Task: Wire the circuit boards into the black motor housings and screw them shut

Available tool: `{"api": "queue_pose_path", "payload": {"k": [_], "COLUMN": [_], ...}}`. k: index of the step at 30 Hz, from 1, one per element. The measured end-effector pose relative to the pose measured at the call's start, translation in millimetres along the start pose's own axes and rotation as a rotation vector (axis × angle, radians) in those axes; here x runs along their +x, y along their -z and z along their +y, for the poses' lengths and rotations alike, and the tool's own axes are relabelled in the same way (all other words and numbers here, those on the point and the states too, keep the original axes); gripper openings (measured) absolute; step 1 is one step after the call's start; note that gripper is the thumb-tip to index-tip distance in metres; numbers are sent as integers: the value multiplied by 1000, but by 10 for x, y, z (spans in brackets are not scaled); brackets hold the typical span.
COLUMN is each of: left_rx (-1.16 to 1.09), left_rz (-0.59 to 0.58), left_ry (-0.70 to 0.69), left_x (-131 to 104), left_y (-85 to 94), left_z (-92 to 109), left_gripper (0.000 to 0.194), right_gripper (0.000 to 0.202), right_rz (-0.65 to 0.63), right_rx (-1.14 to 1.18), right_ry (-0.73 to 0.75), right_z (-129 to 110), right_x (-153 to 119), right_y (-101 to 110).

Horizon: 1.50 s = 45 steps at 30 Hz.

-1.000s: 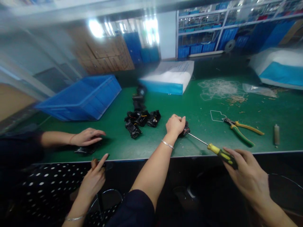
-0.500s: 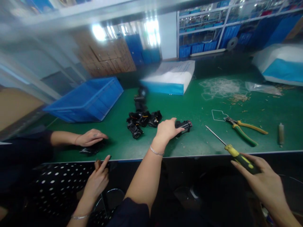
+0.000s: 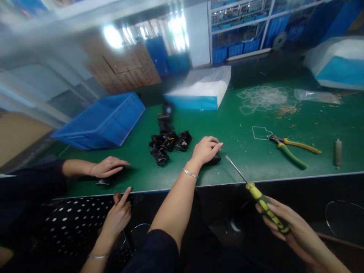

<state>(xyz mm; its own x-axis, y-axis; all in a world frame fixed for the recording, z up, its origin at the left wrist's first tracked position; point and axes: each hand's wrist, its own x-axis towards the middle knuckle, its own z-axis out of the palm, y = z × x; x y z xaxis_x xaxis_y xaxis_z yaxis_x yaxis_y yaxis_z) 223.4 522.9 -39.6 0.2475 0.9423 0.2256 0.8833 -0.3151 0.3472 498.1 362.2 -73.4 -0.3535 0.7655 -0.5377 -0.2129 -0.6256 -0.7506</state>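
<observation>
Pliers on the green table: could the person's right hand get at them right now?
Probably yes: the pliers lie near the right hand with nothing visible between, though the screwdriver it holds would likely hinder grasping them.

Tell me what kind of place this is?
It looks like a factory or workshop. There's a long green workbench with pliers on it, a person's right hand holding a screwdriver, and shelves with blue bins behind.
</observation>
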Motion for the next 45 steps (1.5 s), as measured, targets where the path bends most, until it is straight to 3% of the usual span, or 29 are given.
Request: {"api": "queue_pose_path", "payload": {"k": [5,12,19,28,45], "left_rx": [95,23,-13,-6,0], "left_rz": [92,80,97,99,110], "left_ry": [232,302,295,301,250], "left_x": [27,96,107,105,101], "left_y": [-82,-130,-187,-180,-216], "left_z": [40,-12,-78,-68,-122], "left_gripper": [59,65,54,51,52], "right_gripper": [32,21,23,26,29], "right_rz": [-132,-168,-180,-161,-240], "right_rx": [187,287,312,359,509], "right_ry": [-106,-126,-128,-165,-247], "right_z": [138,159,133,88,75], "right_x": [41,194,239,269,336], "right_y": [-117,-215,-209,-181,-109]}}
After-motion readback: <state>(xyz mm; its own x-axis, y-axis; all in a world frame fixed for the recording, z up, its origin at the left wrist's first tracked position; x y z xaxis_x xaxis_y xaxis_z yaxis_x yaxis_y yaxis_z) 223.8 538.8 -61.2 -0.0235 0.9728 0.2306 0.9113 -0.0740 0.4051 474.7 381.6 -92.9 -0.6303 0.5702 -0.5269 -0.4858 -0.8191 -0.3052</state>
